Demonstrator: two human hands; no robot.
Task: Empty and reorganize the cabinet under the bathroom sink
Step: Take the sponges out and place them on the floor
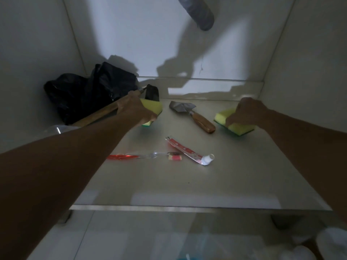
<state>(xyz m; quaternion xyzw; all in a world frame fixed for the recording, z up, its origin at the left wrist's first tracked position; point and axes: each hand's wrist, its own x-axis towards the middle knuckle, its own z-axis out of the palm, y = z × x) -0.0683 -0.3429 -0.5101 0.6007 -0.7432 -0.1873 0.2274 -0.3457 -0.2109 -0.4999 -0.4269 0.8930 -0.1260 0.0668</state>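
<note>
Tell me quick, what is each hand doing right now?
Left hand: grips a yellow sponge.
Right hand: fingers curled on the other yellow sponge, which lies on the cabinet floor.

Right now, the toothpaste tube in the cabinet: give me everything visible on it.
The toothpaste tube is red and white with a white screw neck, no cap visible. It looks squeezed flat and creased, lying diagonally on the cabinet floor, neck toward the front right. The toothbrush head lies against its left side. Neither hand touches it.

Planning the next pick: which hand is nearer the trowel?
Right. The right hand grips a sponge just beside the trowel; the left hand is farther.
</note>
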